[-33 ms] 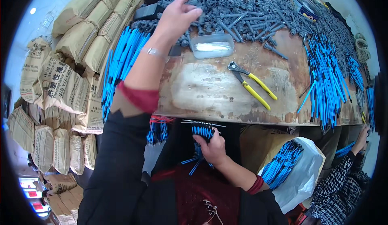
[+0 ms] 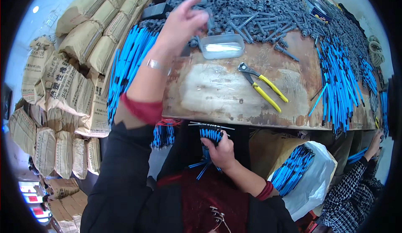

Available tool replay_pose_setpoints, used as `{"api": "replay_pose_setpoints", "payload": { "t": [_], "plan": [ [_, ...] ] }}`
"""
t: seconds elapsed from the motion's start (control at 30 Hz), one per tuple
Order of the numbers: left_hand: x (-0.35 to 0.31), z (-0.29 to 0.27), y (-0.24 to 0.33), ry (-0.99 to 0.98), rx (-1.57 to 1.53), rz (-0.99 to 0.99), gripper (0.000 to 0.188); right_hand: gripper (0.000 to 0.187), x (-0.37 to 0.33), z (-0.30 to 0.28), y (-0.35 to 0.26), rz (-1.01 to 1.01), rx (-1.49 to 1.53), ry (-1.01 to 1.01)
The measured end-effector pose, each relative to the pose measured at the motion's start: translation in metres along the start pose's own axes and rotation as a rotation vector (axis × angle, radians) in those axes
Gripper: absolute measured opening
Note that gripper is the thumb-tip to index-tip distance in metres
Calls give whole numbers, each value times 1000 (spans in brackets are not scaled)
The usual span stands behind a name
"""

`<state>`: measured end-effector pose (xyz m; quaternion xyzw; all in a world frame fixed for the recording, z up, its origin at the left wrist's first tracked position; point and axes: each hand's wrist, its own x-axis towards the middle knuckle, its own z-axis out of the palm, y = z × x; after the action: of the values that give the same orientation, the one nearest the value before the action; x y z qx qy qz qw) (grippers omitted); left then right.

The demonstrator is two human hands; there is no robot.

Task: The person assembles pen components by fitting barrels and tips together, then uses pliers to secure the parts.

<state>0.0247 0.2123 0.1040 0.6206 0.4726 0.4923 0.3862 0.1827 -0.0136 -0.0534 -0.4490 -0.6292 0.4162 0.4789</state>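
Hands, clock read from view centre: right hand at 5 o'clock, fingers closed round a bundle of blue rods just below the table edge. Left hand just short of 12, fingers partly spread, index extended, at the near edge of a heap of grey plastic parts; blurred, cannot tell whether it grips one. On the worn table: clear tray of thin pale pins between 12 and 1; yellow-handled pliers, jaws slightly apart, past 2. More blue rods lie at 10 and near 3. White-lined sack holding blue rods at 4. Co-worker's hand past 3. Stacked paper sacks at 10, beyond the rods.
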Motion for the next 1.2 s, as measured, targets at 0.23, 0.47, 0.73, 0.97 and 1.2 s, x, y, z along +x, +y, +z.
{"api": "replay_pose_setpoints", "payload": {
  "t": [0.23,0.47,0.73,0.97,1.2],
  "plan": [
    [-179,-21,-10,-148,-792,-359,38,26,-14,4,-26,162,5,-77],
    [-229,-28,-35,-61,-977,-335,39,30,-22,14,-30,24,-90,-67],
    [-233,-13,-50,14,-874,-257,26,28,-26,14,-35,76,-90,-84],
    [-239,4,-54,92,-1085,-322,22,25,-22,13,-30,120,-88,-71],
    [-243,7,-48,107,-974,-399,25,24,-17,13,-28,125,-62,-79]
  ]
}}
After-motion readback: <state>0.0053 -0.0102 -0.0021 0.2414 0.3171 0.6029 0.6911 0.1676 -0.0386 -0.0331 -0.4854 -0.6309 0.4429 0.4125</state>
